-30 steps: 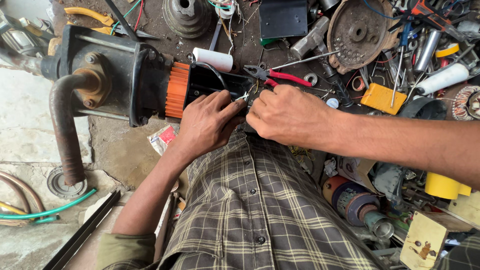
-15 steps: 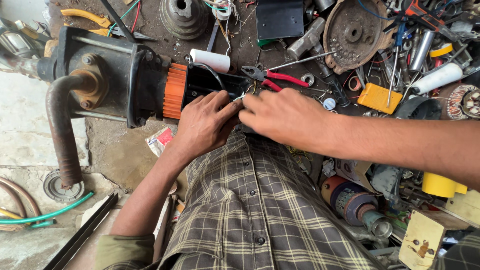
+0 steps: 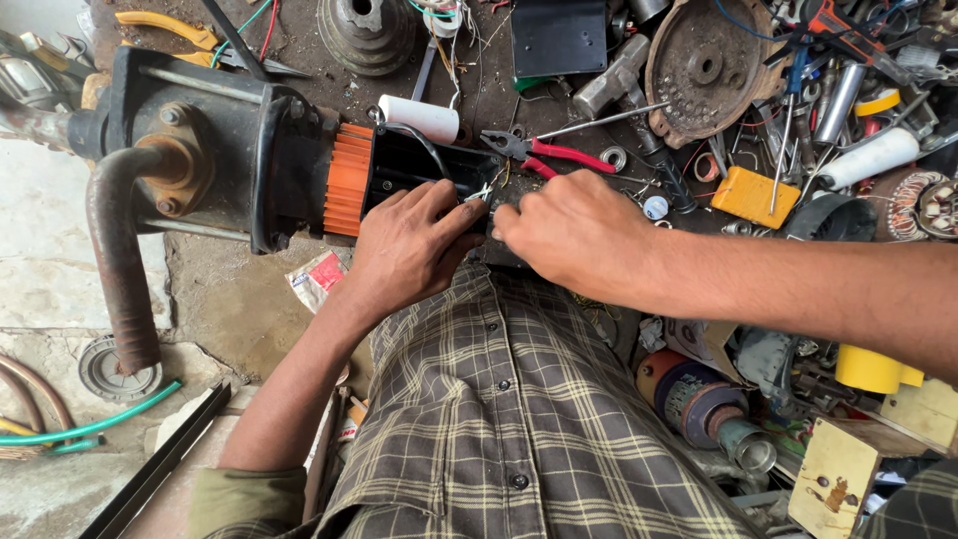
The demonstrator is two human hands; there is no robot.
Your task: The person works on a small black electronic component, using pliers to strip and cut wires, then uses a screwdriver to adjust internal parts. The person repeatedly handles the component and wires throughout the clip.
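Between both sets of fingers, thin wire ends (image 3: 483, 192) sit pinched: left hand (image 3: 414, 245) and right hand (image 3: 574, 235) closed on them, at the black terminal box (image 3: 424, 165) of the pump motor (image 3: 215, 150). Risks: strands may snap if over-twisted; bare ends could short against the housing. Red pliers (image 3: 559, 152) lie just beyond.

Red-handled pliers (image 3: 554, 152), a white roll (image 3: 419, 117), yellow tape (image 3: 870, 367), rusty pipe (image 3: 118, 262)

Left hand (image 3: 414, 245) and right hand (image 3: 579, 235) pinch thin wires (image 3: 486, 192) at a black motor housing (image 3: 429, 170) with orange ribbed fins (image 3: 349, 180) (red-handled pliers (image 3: 559, 152) just beyond).
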